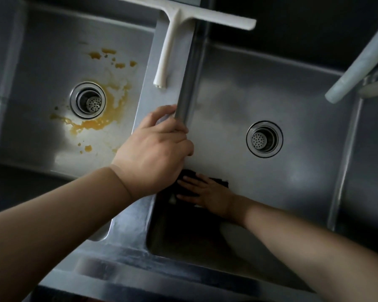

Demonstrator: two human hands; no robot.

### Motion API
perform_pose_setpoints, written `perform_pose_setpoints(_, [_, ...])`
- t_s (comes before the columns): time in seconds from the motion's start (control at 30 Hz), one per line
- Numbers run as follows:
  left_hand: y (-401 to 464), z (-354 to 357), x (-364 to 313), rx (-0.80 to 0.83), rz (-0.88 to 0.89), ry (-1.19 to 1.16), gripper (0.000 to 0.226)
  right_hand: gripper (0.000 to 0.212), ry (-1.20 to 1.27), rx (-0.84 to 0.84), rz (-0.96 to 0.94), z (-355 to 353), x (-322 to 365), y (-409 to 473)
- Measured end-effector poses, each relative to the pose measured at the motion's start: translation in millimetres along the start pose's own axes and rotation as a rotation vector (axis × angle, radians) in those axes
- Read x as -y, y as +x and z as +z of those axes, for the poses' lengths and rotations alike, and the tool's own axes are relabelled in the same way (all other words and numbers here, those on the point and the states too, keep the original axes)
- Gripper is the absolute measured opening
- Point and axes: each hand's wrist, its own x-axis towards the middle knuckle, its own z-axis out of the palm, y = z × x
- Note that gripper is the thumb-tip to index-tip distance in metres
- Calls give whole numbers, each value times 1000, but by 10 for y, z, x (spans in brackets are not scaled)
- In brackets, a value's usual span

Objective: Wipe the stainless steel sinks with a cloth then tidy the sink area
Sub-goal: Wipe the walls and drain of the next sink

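Flat on cloth [222, 182]: right hand [207, 194].

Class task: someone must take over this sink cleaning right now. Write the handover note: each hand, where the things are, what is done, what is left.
Left hand: grips the divider between the sinks.
Right hand: flat, presses the dark cloth against the right sink near its front left corner.
White squeegee: lies on the divider.
Done: right sink shows no stains.
Left: orange stains around the drain of the left sink; then tidy up.
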Motion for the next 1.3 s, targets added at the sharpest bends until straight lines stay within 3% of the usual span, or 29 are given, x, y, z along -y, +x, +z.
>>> perform_pose_setpoints(0.1, [0,0,-6,11,-12,4,22,75,-1,1,2,-213,-291,57])
perform_pose_setpoints(0.23, [19,-7,-4,17,-25,-20,18,83,27,-119,213,-610,-784,186])
perform_pose_setpoints(0.4, [16,-8,8,71,-43,-36,15,127,10,-113,464,-1139,-1530,431])
perform_pose_setpoints(0.63, [3,43,39,49,-57,-31,17,76,-18,-281,642,-1442,-1951,789])
perform_pose_setpoints(0.8, [11,20,24,49,-70,-28,12,65,-31,-330,597,-1121,-1429,657])
perform_pose_setpoints(1.03, [0,-9,-4,41,-78,-7,17,50,-36,-325,225,-415,-349,33])
perform_pose_setpoints(1.17, [-15,-18,-19,24,-56,12,11,43,46,7,325,-304,-111,-256])
perform_pose_setpoints(1.3, [-39,-43,-52,18,-50,42,10,43,181,-145,465,-592,86,-395])
